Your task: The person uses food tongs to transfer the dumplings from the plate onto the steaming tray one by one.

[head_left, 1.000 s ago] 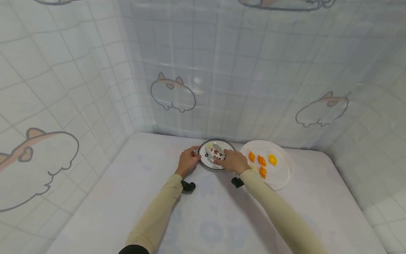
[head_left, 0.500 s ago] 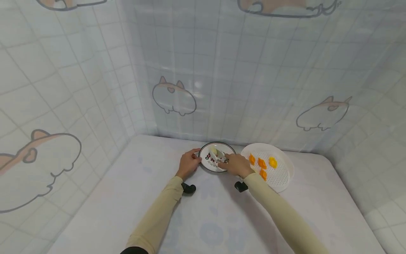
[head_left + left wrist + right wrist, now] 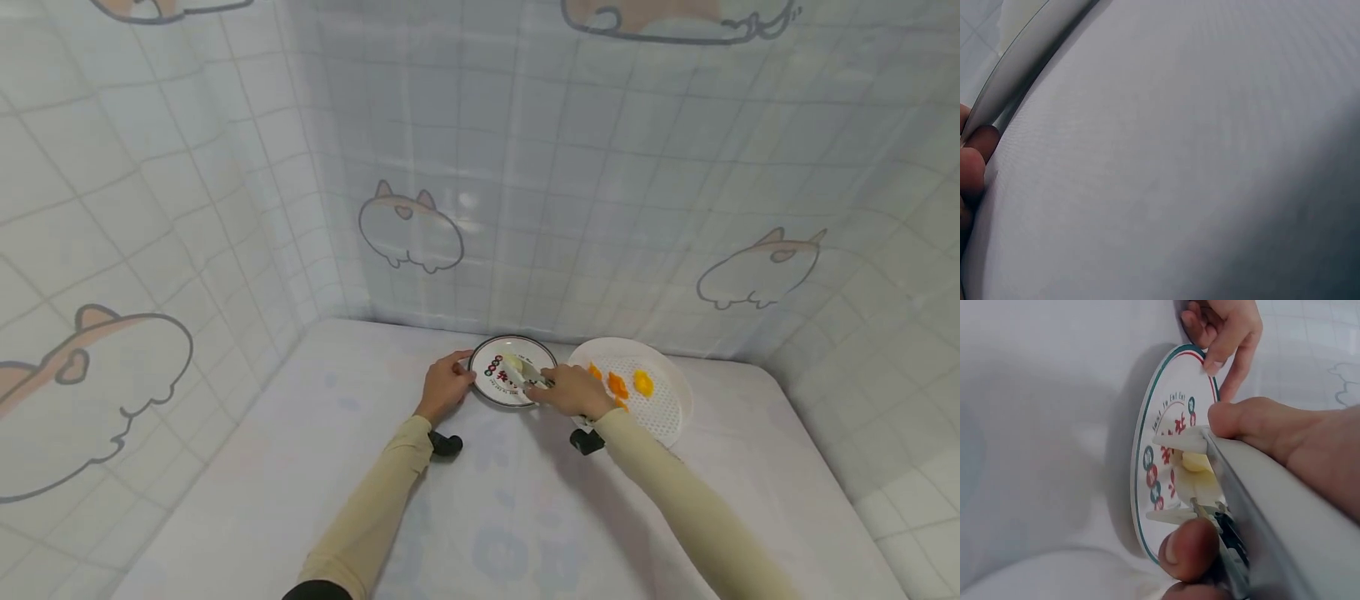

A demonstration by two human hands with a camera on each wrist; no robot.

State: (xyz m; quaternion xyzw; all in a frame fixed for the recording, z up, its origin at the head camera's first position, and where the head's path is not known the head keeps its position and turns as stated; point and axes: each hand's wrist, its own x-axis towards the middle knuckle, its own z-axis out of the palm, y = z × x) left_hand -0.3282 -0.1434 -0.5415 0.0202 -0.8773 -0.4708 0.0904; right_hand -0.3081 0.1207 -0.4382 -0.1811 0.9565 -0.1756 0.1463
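Note:
On the table lies a white plate (image 3: 489, 392) with a dark rim and printed lettering. My left hand (image 3: 444, 387) pinches its left edge, thumb above and fingertips below. My right hand (image 3: 573, 390) grips a pair of tongs (image 3: 529, 375) with white tips and metal arms, reaching over the plate from the right. In the right wrist view the tongs' tips stand apart, and a pale yellow piece (image 3: 1196, 464) lies between them on the plate. Whether the tips touch the piece, I cannot tell. The left wrist view catches only fingertips (image 3: 971, 172) under the plate's rim.
Right of the plate stands a round white perforated tray (image 3: 663, 417), partly behind my right hand. It bears several orange pieces (image 3: 617, 384) and a yellow piece (image 3: 643, 383). Curtain-like sheeting (image 3: 525, 208) with a grid print rises behind the table.
My right hand has drawn back to the right with the tongs, whose tips have come off the plate's left part. The left hand keeps its hold on the rim.

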